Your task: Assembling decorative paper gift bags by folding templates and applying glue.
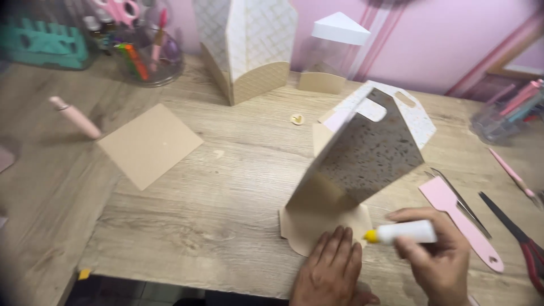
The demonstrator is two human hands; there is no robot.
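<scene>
Cardboard in plain tan forms the scalloped flap [317, 224] at the base of a half-built paper box [362, 153], which stands tilted near the front edge of the wooden table [187, 209], its speckled panel leaning back and its handle slots at the top. The left hand [334, 272] lies flat, fingers spread, pressing that flap against the tabletop; it grips nothing. The right hand [439, 258] is closed around a small white glue tube [405, 232], whose yellow nozzle [370, 236] points left and sits at the flap's right edge, just beside the left fingertips. Gluing of the base flap appears to be the step in hand. A fitting next move would seem to call for a steady, thin line along the flap with the card held still. To the right lie a pink flat tool [459, 221], tweezers [459, 201] and scissors [518, 238]; a loose tan square [148, 144] rests well apart at left.
</scene>
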